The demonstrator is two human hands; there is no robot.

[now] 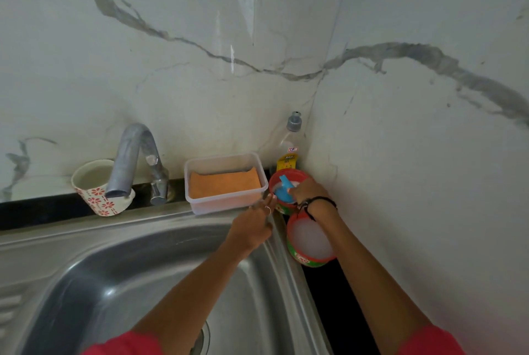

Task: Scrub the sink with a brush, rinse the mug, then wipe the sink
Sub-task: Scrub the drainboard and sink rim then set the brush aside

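Note:
The steel sink [120, 283] fills the lower left, with a grey tap [134, 160] curving over its back rim. A white mug with red flowers [97, 187] stands on the ledge behind the tap. My right hand [307, 193] grips a blue brush [284, 188] inside an open red tub of white soap [289, 180] in the corner. My left hand [257, 221] reaches to the tub's left side, fingers touching it. An orange cloth [224, 184] lies in a clear plastic box [200, 205] beside the tub.
The tub's red lid [310, 243] lies on the black counter under my right wrist. A clear bottle with a yellow label [290, 145] stands in the corner. Marble walls close in behind and to the right.

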